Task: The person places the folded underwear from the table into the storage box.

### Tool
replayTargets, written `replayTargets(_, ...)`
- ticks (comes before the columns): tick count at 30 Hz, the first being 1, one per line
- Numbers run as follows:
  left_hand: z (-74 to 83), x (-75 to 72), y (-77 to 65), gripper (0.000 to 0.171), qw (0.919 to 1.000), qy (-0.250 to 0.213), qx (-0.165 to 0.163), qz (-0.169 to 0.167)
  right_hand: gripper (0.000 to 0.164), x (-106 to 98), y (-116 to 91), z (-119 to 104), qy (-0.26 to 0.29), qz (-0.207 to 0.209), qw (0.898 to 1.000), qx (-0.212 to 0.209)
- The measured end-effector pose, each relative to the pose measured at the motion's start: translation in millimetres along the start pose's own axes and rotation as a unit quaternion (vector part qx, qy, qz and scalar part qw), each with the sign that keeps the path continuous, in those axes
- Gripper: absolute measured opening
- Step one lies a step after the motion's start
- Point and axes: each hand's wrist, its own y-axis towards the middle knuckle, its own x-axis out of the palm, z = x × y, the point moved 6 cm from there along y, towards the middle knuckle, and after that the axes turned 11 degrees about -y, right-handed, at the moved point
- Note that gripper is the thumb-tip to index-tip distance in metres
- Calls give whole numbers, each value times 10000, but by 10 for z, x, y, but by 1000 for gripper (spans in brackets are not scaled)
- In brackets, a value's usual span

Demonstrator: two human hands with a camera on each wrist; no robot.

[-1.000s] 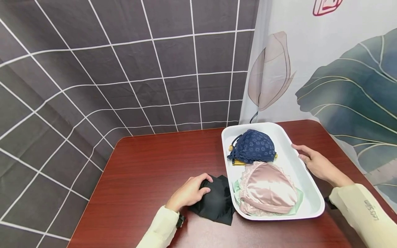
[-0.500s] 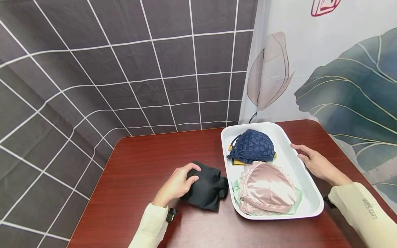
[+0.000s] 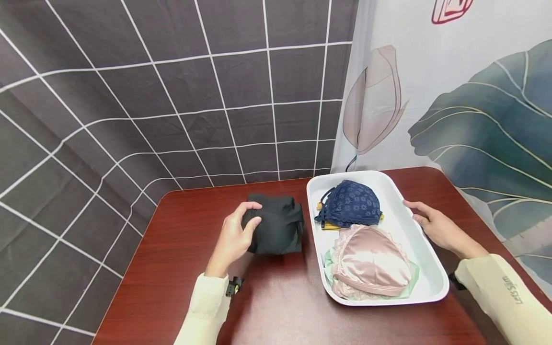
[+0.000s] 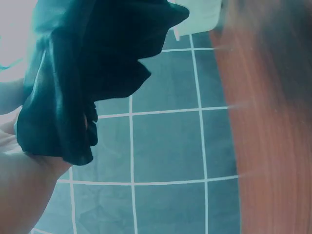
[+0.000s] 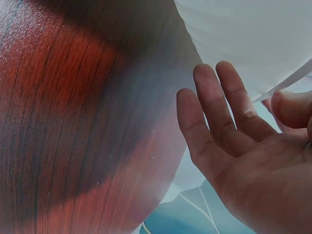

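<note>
My left hand (image 3: 233, 237) grips the left edge of a folded black cloth garment (image 3: 278, 225), thumb on the near side. The garment looks lifted off the table, left of a white tray (image 3: 431, 268). In the left wrist view the dark garment (image 4: 63, 87) hangs in loose folds and covers the fingers. On the tray's right rim rests my right hand (image 3: 440, 230), index finger and thumb at the edge. The right wrist view shows the right hand (image 5: 253, 151) with three fingers extended beneath the tray's side. Inside the tray lie a navy floral bra (image 3: 353, 203) and a pink satin bra (image 3: 373, 261).
Pale green fabric (image 3: 411, 282) shows beneath the pink bra, and a yellow piece (image 3: 329, 225) under the navy one. The reddish-brown table (image 3: 181, 230) meets a dark grid-patterned curtain (image 3: 215, 105) behind. A leaf-print curtain (image 3: 487, 129) hangs at the right.
My left hand has carried the black garment up from beside the tray, leftward and toward the table's back. The right hand stays at the rim.
</note>
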Motion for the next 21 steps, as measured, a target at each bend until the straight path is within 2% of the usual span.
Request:
replayTargets(1, 17, 6, 18, 27, 9999, -83, 70, 77, 48, -2, -1, -1, -32, 31, 10000, -18)
replayTargets(3, 154, 19, 60, 27, 9995, -190, 148, 192, 47, -4, -2, 5, -73, 64, 10000, -14)
replayTargets(6, 225, 75, 144, 27, 9985, -323, 262, 363, 47, -8, -4, 6, -89, 82, 9999, -12)
replayTargets(8, 257, 139, 213, 27, 9976, -415, 351, 432, 48, -13, -14, 19, -68, 72, 10000, 2)
replayTargets(10, 184, 227, 287, 27, 9961, -519, 528, 479, 47, -22, -30, 29, -59, 72, 10000, 18)
replayTargets(15, 238, 468, 475, 26, 9937, -650, 821, 406, 48, -26, -48, 36, -14, 66, 10000, 53)
replayTargets(21, 334, 782, 715, 24, 9933, -531, 1024, 103, 49, 2, -20, -4, 122, 43, 9999, 62)
